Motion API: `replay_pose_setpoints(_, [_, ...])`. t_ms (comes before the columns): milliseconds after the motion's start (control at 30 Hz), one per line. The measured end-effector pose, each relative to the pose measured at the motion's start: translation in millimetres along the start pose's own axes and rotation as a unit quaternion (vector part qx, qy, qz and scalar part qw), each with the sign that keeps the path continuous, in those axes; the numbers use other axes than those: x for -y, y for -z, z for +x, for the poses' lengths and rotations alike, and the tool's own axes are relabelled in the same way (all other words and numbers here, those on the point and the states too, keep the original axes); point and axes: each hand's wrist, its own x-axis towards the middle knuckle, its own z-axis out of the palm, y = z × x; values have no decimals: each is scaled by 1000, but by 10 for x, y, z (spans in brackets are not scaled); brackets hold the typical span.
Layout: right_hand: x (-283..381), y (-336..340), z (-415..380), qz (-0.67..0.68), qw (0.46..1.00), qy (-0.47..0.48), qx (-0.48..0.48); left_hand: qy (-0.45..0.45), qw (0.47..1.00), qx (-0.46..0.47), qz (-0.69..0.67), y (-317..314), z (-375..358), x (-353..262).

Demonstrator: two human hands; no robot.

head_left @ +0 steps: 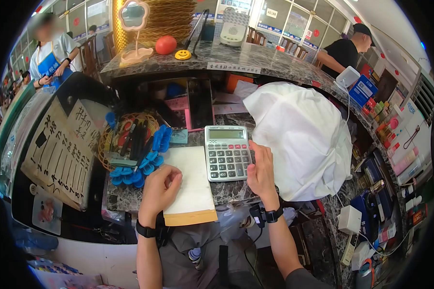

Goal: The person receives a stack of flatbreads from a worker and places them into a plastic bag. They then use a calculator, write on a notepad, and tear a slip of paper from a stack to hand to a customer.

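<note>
A silver calculator (227, 153) with dark keys lies on the marble desk, its display at the far end. My right hand (262, 169) is at its right edge, with fingers stretched forward and the thumb by the keys. Left of the calculator is a pad of blank white paper (190, 180) with a yellowish strip at its near edge. My left hand (162, 187) rests on the pad's left side, fingers loosely curled, nothing visible in them. Beyond that hand, blue clips (149, 161) line a wicker basket (102, 139) holding pens.
A white cloth (306, 139) covers a bulky thing on the right. A raised marble counter (178, 64) holds a mirror (133, 17), a red ball-like object (166, 45) and a speaker-like box (235, 29). Handwritten number sheets (58, 154) stand left. Two people (50, 55) are beyond the counter.
</note>
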Motion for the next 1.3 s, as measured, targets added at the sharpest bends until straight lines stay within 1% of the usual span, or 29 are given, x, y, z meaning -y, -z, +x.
replay_pose_setpoints(200, [7,18,-3,6,1000,-11,22,-17,1000,-16,-11,-24,4,15])
replay_pose_setpoints(333, [-20,3,-7,1,999,-1,32,-17,1000,-16,-10,-15,2,4])
replay_pose_setpoints(433, [-23,-27,-11,-7,1000,3,30,0,1000,-3,4,5,0,1])
replay_pose_setpoints(500, [-19,-43,-23,-30,998,-19,56,2,1000,-2,-2,-3,-3,14])
replay_pose_setpoints(633, [-47,-51,-48,-42,996,-28,75,14,1000,0,4,-12,-4,-4])
replay_pose_setpoints(700, [-42,-62,-64,-51,995,-33,82,7,1000,-3,-5,-32,-24,60])
replay_pose_setpoints(733, [-48,-40,-76,-37,995,-29,89,-20,1000,4,16,-52,-20,109])
replay_pose_setpoints(767, [-101,-17,-44,-10,994,-35,107,-10,1000,-7,21,-97,-32,60])
replay_pose_setpoints(800, [-57,-31,-35,-11,996,-8,83,20,1000,9,21,-115,-40,59])
replay_pose_setpoints(833, [-95,-36,-20,21,995,-26,95,-6,1000,-6,-6,-147,-47,129])
replay_pose_setpoints(867, [-266,-72,-87,25,994,-29,101,-6,1000,-9,-4,-198,-42,192])
replay_pose_setpoints(900, [-605,-172,-263,-4,997,-12,72,-23,1000,-19,-7,-190,-33,162])
replay_pose_setpoints(933, [-721,-184,-256,2,996,-17,85,-43,998,-19,-36,-185,-28,180])
replay_pose_setpoints(967, [-772,-179,-259,14,995,-23,94,-58,997,-27,-34,-171,-13,206])
replay_pose_setpoints(1033, [-695,-228,-202,23,994,-36,96,-81,996,-24,-31,-82,-47,233])
replay_pose_setpoints(1100, [-604,-162,-213,22,991,-74,108,-56,997,-11,-47,-116,-31,195])
replay_pose_setpoints(1200, [-542,-143,-203,21,992,-58,114,-53,998,-12,-43,-93,-45,166])
replay_pose_setpoints(1300, [-498,-124,-196,-9,991,-71,117,-44,998,-4,-48,-91,-39,153])
